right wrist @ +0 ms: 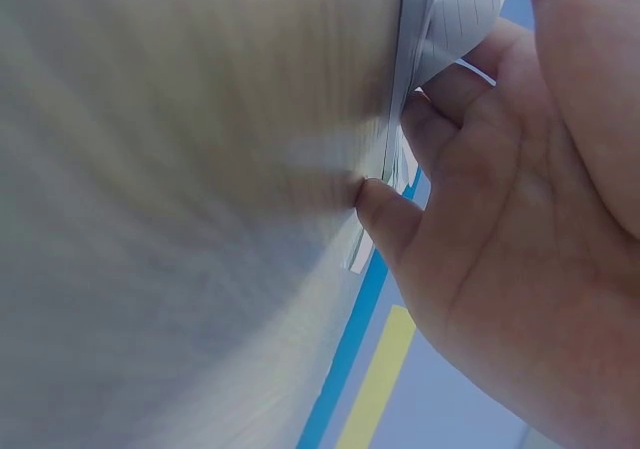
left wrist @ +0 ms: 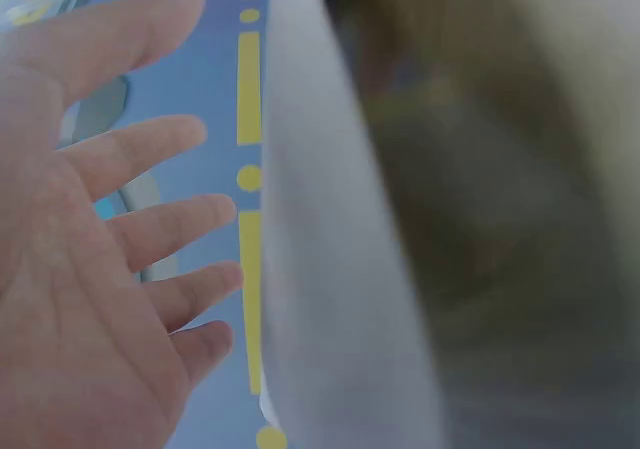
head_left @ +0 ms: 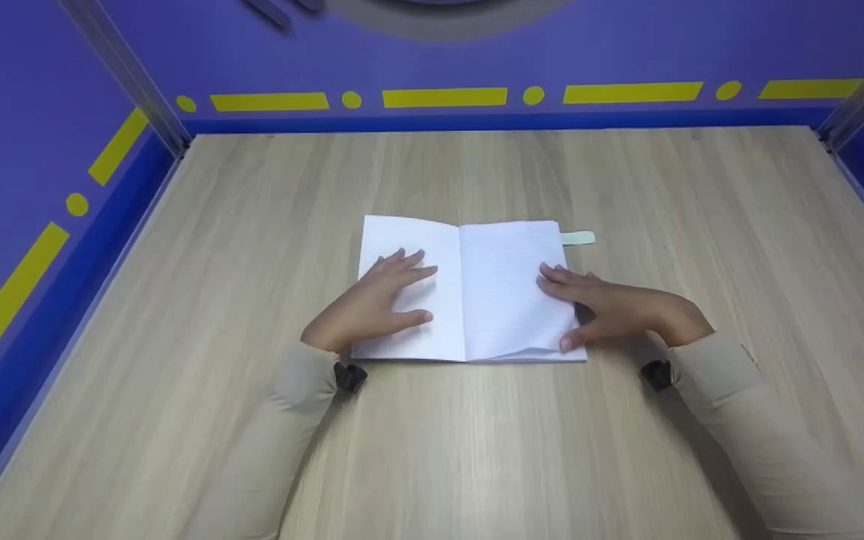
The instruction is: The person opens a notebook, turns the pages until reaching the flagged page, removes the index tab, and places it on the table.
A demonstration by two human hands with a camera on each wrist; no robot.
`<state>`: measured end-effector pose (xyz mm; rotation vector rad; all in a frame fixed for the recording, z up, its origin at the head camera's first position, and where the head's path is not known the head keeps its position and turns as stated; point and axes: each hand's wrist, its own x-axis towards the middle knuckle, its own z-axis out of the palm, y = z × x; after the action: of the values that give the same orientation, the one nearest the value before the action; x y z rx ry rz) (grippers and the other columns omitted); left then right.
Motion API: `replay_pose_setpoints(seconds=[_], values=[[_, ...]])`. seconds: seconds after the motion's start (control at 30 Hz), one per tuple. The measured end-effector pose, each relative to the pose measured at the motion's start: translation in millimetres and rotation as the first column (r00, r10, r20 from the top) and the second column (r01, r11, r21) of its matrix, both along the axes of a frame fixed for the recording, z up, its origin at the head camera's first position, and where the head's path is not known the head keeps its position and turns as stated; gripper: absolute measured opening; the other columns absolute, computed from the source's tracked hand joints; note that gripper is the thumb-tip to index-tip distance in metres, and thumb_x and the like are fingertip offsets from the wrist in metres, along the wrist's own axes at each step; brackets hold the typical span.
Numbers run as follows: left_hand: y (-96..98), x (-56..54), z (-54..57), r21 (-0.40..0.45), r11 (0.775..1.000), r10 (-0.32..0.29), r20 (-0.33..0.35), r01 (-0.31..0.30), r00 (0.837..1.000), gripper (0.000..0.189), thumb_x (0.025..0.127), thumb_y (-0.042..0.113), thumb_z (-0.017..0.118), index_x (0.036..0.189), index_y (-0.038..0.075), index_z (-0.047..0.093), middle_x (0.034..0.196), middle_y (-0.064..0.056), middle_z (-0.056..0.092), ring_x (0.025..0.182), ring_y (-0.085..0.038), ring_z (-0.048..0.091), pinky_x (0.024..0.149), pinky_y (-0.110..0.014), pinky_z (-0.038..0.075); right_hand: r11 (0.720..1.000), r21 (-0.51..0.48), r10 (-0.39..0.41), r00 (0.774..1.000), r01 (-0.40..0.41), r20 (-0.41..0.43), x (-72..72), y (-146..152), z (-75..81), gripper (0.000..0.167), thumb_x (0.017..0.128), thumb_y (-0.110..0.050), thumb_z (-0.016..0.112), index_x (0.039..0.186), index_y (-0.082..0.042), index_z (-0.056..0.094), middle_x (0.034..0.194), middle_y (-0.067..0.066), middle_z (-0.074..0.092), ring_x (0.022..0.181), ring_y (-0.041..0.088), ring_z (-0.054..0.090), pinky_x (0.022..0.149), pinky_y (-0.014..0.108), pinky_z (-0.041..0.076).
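Note:
A notebook (head_left: 503,292) lies spread on the table, a plain white page at left and a faintly lined page at right. Above the left page is my left hand (head_left: 379,300), its fingers apart and holding nothing; the left wrist view shows this hand (left wrist: 110,229) beside the white page (left wrist: 330,249). My right hand (head_left: 604,307) rests at the right page's outer edge, thumb near the lower corner and fingertips higher up. The page's bottom edge bulges upward. In the right wrist view, a curled lined page (right wrist: 460,19) rises by the right hand (right wrist: 500,199).
A pale green tab (head_left: 579,238) sticks out from the notebook's upper right side. Wood-grain table (head_left: 507,450) surrounds the notebook. Blue panels (head_left: 439,67) with yellow dashes and dots stand along the back and sides.

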<state>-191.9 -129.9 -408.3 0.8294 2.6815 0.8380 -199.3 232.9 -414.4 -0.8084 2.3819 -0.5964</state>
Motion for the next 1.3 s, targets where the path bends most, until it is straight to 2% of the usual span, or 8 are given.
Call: replay_pose_setpoints(seconds=[0.3, 0.67, 0.97, 1.3], values=[[28.7, 16.4, 1.8, 0.019, 0.999, -0.048, -0.106, 0.051, 0.993, 0.058, 0.090, 0.038, 0.064, 0.141, 0.014, 0.049, 0.152, -0.006, 0.040, 0.144, -0.025, 0.032, 0.121, -0.040, 0.019, 1.000, -0.010, -0.003, 1.000, 0.003, 0.012, -1.1, -1.4, 0.5, 0.098, 0.082, -0.047, 0.071, 0.153, -0.008, 0.017, 0.163, 0.010, 0.003, 0.150, 0.031, -0.001, 0.119, 0.056, 0.002], [68.1, 27.1, -0.4, 0.003, 0.990, -0.139, -0.155, 0.141, 0.978, 0.058, 0.088, 0.043, 0.066, 0.137, 0.014, 0.054, 0.145, -0.003, 0.050, 0.136, -0.019, 0.044, 0.113, -0.037, 0.035, 1.000, 0.005, 0.002, 1.000, -0.002, 0.003, -2.0, -0.4, -3.9, 0.098, 0.082, -0.048, 0.070, 0.154, -0.008, 0.016, 0.163, 0.012, 0.003, 0.150, 0.033, 0.000, 0.118, 0.058, 0.003], [88.0, 30.4, -1.3, -0.026, 0.981, -0.193, -0.079, 0.192, 0.978, 0.059, 0.089, 0.047, 0.063, 0.140, 0.019, 0.051, 0.146, -0.001, 0.049, 0.137, -0.015, 0.043, 0.114, -0.034, 0.035, 1.000, -0.009, 0.005, 1.000, -0.005, -0.007, -0.2, 1.5, -3.4, 0.097, 0.083, -0.047, 0.070, 0.153, -0.006, 0.017, 0.162, 0.012, 0.003, 0.150, 0.034, 0.001, 0.118, 0.059, 0.004], [100.1, 26.9, -6.0, 0.038, 0.970, -0.240, -0.018, 0.240, 0.971, 0.053, 0.089, 0.038, 0.066, 0.136, 0.014, 0.056, 0.143, -0.003, 0.051, 0.133, -0.015, 0.047, 0.112, -0.029, 0.036, 1.000, 0.000, 0.008, 1.000, -0.008, -0.018, -1.9, 0.7, -2.2, 0.096, 0.084, -0.049, 0.068, 0.153, -0.007, 0.017, 0.163, 0.012, 0.003, 0.150, 0.033, 0.001, 0.118, 0.059, 0.004]])
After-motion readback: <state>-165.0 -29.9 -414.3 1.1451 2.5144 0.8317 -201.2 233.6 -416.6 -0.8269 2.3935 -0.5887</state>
